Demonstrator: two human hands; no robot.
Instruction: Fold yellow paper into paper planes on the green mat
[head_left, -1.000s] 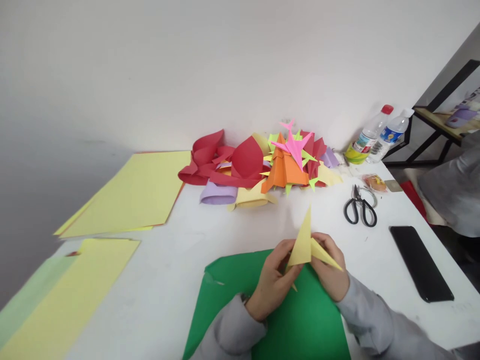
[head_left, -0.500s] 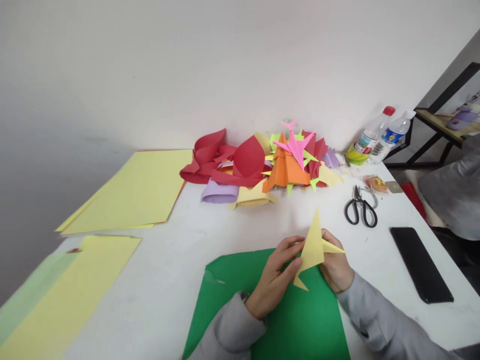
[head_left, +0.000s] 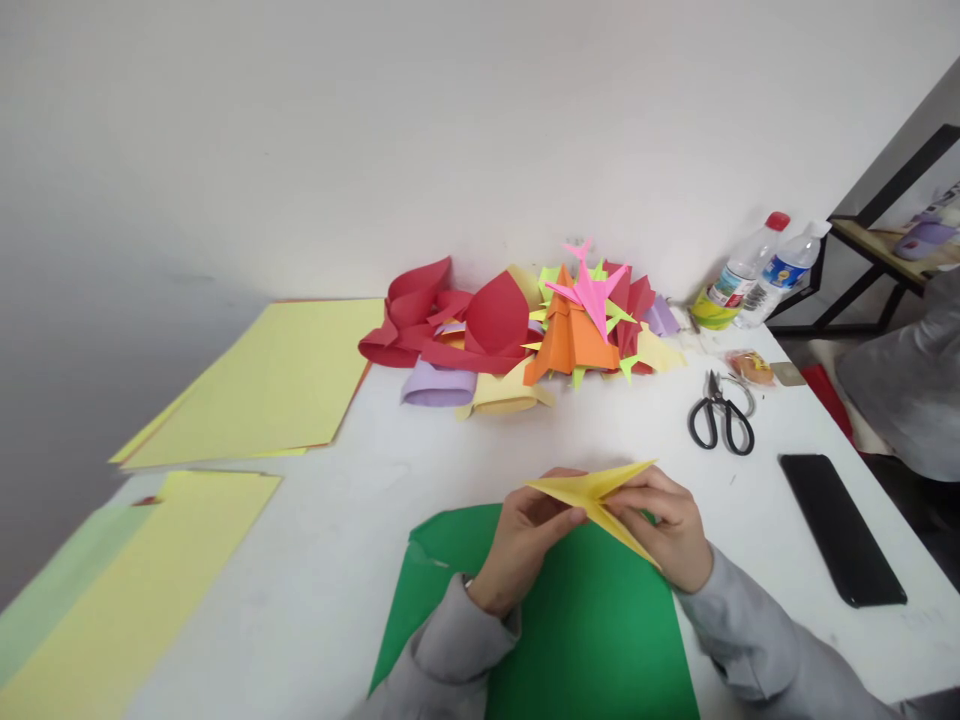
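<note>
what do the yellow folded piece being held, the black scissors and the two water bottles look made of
Yellow folded piece: thin matte paper, judging by its sharp creases and pointed tips. Scissors: all black, slightly glossy; probably painted or coated metal, though the handle loops could be plastic. Water bottles: clear, shiny plastic, see-through with printed labels.

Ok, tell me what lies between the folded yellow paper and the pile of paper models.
Only bare white table separates the yellow paper from the pile, head view.
</note>
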